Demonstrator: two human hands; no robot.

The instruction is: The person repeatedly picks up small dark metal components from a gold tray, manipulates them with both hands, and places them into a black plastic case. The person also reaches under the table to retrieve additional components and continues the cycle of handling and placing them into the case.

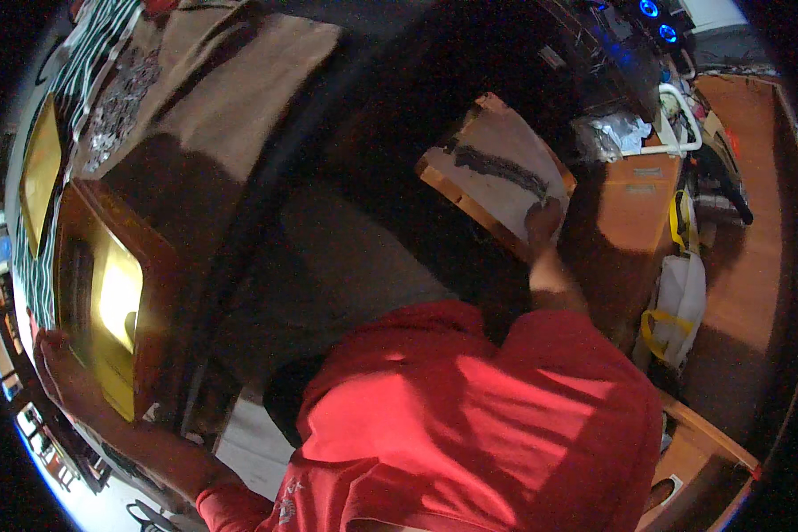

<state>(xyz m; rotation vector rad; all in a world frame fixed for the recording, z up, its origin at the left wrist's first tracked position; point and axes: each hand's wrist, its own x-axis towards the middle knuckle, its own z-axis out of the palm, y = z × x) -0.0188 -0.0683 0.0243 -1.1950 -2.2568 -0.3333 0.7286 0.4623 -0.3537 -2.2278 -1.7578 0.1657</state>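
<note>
At the far left, my left hand (pixel 62 372) is at the lower edge of a brown-rimmed frame (pixel 155 266) and appears to grip it; its fingers are dim and partly hidden. Inside the rim is a shiny gold panel (pixel 106 363) with a bright glare on it. The frame is tilted over the edge of a bed. To the right and farther away, my right hand (pixel 543 226) is closed on the near right corner of a flat board (pixel 514 160). Pale in the middle with worn orange-brown edges, the board bears a dark, rough strip across its face.
A brown blanket (pixel 266 71) covers the bed, with a striped green cloth (pixel 40 284) and another gold panel (pixel 42 173) at far left. On the right stand wooden drawers (pixel 634 213), clear plastic wrapping (pixel 616 133) and a white bag with yellow handles (pixel 680 297).
</note>
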